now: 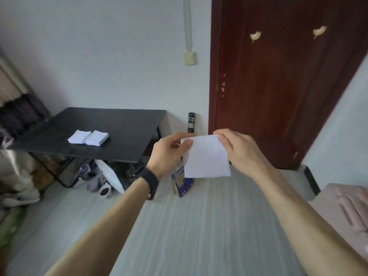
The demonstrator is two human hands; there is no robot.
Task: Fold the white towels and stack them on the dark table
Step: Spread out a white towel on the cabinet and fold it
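A small white towel [207,160] hangs flat in the air in front of me. My left hand [169,154] pinches its top left corner and my right hand [239,148] pinches its top right corner. A black band sits on my left wrist. To the left stands the dark table [123,136]. Two folded white towels [88,138] lie side by side on it, touching each other.
A blue and tan box [182,184] stands on the grey striped surface [199,226] below the hanging towel. A dark red door [278,80] fills the right. Shoes and bags [103,182] lie under the table. A pink cloth [346,208] lies at right.
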